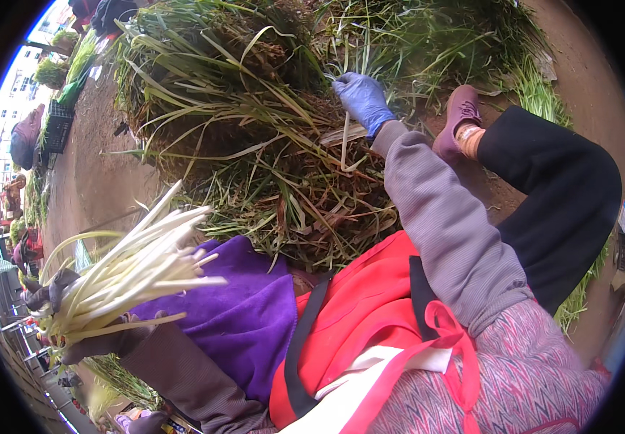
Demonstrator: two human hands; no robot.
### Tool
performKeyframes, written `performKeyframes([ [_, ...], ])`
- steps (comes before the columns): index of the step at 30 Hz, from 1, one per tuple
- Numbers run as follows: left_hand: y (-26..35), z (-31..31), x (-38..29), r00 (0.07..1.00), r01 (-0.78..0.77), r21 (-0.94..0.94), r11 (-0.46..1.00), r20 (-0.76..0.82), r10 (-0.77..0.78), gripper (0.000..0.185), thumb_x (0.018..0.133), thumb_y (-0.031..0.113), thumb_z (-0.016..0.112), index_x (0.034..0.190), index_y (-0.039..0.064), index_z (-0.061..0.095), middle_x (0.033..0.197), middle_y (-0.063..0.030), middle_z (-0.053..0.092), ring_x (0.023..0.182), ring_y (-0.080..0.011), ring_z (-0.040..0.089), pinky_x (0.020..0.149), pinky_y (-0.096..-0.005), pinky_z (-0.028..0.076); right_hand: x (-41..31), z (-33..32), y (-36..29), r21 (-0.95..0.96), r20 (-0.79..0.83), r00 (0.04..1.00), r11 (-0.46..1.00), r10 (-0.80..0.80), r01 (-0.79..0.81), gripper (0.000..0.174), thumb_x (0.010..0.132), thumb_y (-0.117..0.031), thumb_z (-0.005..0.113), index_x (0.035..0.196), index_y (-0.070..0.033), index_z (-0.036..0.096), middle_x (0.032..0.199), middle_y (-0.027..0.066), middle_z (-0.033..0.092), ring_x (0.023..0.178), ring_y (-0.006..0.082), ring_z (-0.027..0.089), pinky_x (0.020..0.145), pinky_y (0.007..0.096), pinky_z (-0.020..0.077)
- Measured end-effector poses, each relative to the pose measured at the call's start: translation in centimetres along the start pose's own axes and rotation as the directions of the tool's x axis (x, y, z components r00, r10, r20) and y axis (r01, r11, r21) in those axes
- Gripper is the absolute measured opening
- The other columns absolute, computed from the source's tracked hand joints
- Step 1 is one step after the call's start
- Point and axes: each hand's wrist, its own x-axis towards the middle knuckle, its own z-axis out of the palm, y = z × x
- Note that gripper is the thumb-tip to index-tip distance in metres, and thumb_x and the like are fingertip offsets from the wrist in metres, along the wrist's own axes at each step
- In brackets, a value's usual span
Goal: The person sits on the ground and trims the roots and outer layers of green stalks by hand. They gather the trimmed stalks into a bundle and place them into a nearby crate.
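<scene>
My left hand [95,344], in a dark grey glove, holds a thick bunch of pale, peeled-looking vegetable stalks [144,260] at the left. The stalks' white ends point up and right, and part of the hand is hidden by them. My right hand [362,100], in a blue disposable glove, is closed around a single long stalk [345,144] with a pale stem. Its lower end hangs below the fist, over a heap of green leaves and brown trimmings [290,200]. Green blades fan out just beyond the fingers.
A purple cloth [236,314] and a red apron [356,282] cover the lap. A bent leg in black trousers [556,157] ends in a mauve shoe [456,122] beside the heap. Far left stand a black crate [58,126] and a stooped person [29,135]. Cut greens [540,89] lie upper right.
</scene>
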Motion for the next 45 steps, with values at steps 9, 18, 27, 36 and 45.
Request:
performKeyframes([
  [9, -3.4, -2.1, 1.7, 0.925, 0.276, 0.353, 0.894, -0.349, -0.148, 0.034, 0.066, 0.014, 0.055, 0.095, -0.001, 0.044, 0.072, -0.0038, 0.051, 0.070, -0.0141, 0.050, 0.072, -0.0298, 0.043, -1.6, 3.1, -1.7, -0.059, 0.099, 0.965, 0.967, -0.242, 0.248, 0.030, 0.074, -0.031, 0.049, 0.083, -0.004, 0.060, 0.081, 0.0133, 0.059, 0.076, 0.0273, 0.056, 0.072, 0.0325, 0.0434],
  [18, -7.5, -0.6, 2.3, 0.792, 0.534, 0.076, 0.842, -0.394, -0.466, 0.028, 0.073, 0.013, 0.056, 0.092, 0.001, 0.041, 0.067, -0.0022, 0.047, 0.059, -0.0112, 0.043, 0.060, -0.0251, 0.037, -1.6, 1.4, -4.9, 0.516, 0.008, 0.906, 0.777, -0.424, 0.360, 0.023, 0.078, -0.021, 0.051, 0.081, 0.001, 0.058, 0.066, 0.0093, 0.059, 0.060, 0.0171, 0.057, 0.054, 0.0272, 0.0454],
  [27, -7.5, -0.6, 1.4, 0.782, 0.522, 0.066, 0.850, -0.435, -0.447, 0.020, 0.072, 0.017, 0.052, 0.082, 0.006, 0.039, 0.070, -0.0042, 0.045, 0.061, -0.0150, 0.047, 0.066, -0.0341, 0.041, -0.7, -1.8, -4.0, -0.123, -0.345, 0.794, 0.863, -0.499, 0.489, 0.023, 0.080, -0.025, 0.047, 0.076, -0.006, 0.059, 0.066, 0.0110, 0.059, 0.061, 0.0219, 0.058, 0.057, 0.0313, 0.0484],
  [36, -10.5, -0.9, 0.5, 0.621, 0.738, 0.077, 0.671, -0.467, -0.629, 0.026, 0.068, 0.020, 0.058, 0.084, 0.005, 0.044, 0.070, -0.0055, 0.050, 0.064, -0.0171, 0.054, 0.058, -0.0322, 0.050, -3.4, 3.7, -3.5, 0.192, 0.159, 0.931, 0.936, -0.328, 0.296, 0.022, 0.072, -0.020, 0.058, 0.087, -0.004, 0.059, 0.069, 0.0106, 0.059, 0.061, 0.0199, 0.056, 0.061, 0.0282, 0.0440],
  [45, -13.9, 0.6, -0.8, 0.566, 0.760, 0.064, 0.647, -0.553, -0.611, 0.030, 0.068, 0.008, 0.059, 0.094, 0.000, 0.046, 0.078, -0.0126, 0.055, 0.066, -0.0204, 0.055, 0.060, -0.0320, 0.049, -8.9, 0.9, -12.1, 0.486, 0.165, 0.731, 0.700, -0.662, 0.524, 0.017, 0.071, -0.017, 0.058, 0.074, 0.000, 0.059, 0.061, 0.0168, 0.053, 0.054, 0.0277, 0.053, 0.051, 0.0306, 0.0410],
])
